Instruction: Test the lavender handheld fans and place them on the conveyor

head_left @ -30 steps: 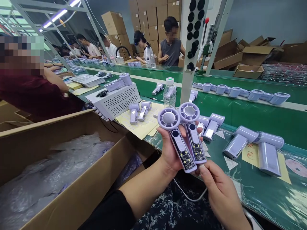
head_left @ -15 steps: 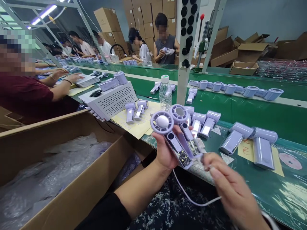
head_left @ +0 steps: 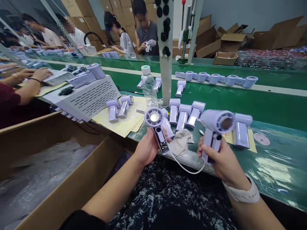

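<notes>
We are gripping one fan [head_left: 157, 127] in our left hand [head_left: 146, 148], fingers curled around its handle, cable [head_left: 185, 166] trailing. Our right hand [head_left: 222, 159] is clasping another fan [head_left: 216, 127], fingers wrapped tight, above the bench [head_left: 275, 159] edge. A cloth [head_left: 181, 143] is lying between them.

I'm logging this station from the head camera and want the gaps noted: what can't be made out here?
- Left hand fan: circuit board detail too small.
- Right hand fan: lower handle hidden by fingers; motion-blurred.
- White cable: where it ends is hidden behind the hands.
- Cardboard box: contents blurred, cut by the frame edge.
</notes>
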Motion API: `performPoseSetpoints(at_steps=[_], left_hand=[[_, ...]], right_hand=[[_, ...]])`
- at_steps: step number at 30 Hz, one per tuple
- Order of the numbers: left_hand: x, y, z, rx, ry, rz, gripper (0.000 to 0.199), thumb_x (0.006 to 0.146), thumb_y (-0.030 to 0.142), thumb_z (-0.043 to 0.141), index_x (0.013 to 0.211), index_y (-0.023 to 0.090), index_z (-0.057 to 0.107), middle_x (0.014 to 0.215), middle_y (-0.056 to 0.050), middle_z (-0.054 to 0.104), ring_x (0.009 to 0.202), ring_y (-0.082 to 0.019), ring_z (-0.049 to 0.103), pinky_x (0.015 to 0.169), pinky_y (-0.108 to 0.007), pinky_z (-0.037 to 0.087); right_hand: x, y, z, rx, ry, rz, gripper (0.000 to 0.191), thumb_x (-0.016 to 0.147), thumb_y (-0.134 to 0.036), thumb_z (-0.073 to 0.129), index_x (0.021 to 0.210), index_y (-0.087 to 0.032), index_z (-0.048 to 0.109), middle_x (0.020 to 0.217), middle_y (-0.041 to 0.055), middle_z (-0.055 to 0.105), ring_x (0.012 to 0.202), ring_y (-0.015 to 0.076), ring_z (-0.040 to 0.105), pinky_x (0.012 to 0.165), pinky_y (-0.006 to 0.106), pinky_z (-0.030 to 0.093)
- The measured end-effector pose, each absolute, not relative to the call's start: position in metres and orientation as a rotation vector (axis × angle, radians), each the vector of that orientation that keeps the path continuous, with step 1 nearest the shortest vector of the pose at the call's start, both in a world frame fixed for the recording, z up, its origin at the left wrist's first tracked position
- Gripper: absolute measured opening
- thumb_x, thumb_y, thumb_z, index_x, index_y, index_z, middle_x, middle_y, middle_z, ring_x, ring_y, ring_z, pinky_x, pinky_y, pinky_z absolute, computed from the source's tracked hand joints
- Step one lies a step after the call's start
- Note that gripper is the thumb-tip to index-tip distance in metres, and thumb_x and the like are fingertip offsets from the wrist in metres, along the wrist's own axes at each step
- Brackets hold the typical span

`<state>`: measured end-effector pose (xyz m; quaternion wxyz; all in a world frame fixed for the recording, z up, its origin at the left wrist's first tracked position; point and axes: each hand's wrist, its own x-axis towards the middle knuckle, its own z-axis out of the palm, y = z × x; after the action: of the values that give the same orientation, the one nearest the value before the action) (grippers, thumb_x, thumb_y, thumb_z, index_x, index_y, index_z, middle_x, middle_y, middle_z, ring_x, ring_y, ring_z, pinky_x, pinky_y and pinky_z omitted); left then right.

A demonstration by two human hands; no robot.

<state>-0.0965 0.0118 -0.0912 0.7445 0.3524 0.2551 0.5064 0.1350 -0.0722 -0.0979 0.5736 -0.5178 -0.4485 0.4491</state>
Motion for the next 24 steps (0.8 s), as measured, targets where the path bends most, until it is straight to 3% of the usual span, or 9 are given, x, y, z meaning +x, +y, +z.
performPoseSetpoints(at_steps=[4,7,9,13,24], left_hand=[[-0.081,0.003,-0.082,0.649,0.396,1.036,0.073,0.067,0.053,0.093,0.125,0.021,0.064,0.091,-0.002,0.067,0.08,-0.017,0.063,0.076,-0.031,0.057],[-0.074,-0.01,-0.069,0.716,0.344,0.992,0.061,0.068,0.027,0.093,0.119,0.022,0.061,0.09,0.0,0.063,0.077,-0.014,0.061,0.072,-0.028,0.054],[-0.07,-0.017,-0.065,0.767,0.309,0.956,0.053,0.071,0.019,0.088,0.115,0.023,0.059,0.088,0.002,0.061,0.075,-0.013,0.06,0.069,-0.027,0.053],[-0.065,-0.023,-0.069,0.841,0.3,0.908,0.055,0.071,0.022,0.087,0.116,0.024,0.055,0.089,0.001,0.061,0.074,-0.014,0.061,0.066,-0.029,0.052],[-0.074,-0.024,-0.072,0.913,0.425,0.887,0.05,0.073,0.025,0.088,0.106,0.021,0.05,0.091,0.001,0.062,0.072,-0.013,0.064,0.069,-0.03,0.051]], right_hand=[[0.138,-0.075,-0.082,-1.144,-0.934,1.15,0.035,0.085,-0.043,0.084,0.106,-0.024,0.063,0.093,0.0019,0.066,0.068,0.015,0.06,0.061,0.028,0.055],[0.135,-0.092,-0.075,-1.019,-0.971,1.183,0.03,0.092,-0.046,0.076,0.115,-0.028,0.067,0.102,0.0046,0.068,0.078,0.0186,0.065,0.067,0.03,0.06],[0.133,-0.103,-0.079,-0.999,-1.001,1.192,0.026,0.096,-0.044,0.071,0.118,-0.031,0.069,0.106,0.0059,0.069,0.084,0.0205,0.068,0.074,0.033,0.063],[0.13,-0.11,-0.093,-0.997,-0.984,1.265,0.032,0.097,-0.041,0.07,0.129,-0.036,0.064,0.116,0.0084,0.072,0.093,0.0258,0.073,0.082,0.041,0.066],[0.112,-0.087,-0.091,-1.076,-0.779,1.32,0.037,0.088,-0.042,0.08,0.12,-0.03,0.064,0.105,0.0047,0.069,0.084,0.0192,0.067,0.074,0.03,0.062]])
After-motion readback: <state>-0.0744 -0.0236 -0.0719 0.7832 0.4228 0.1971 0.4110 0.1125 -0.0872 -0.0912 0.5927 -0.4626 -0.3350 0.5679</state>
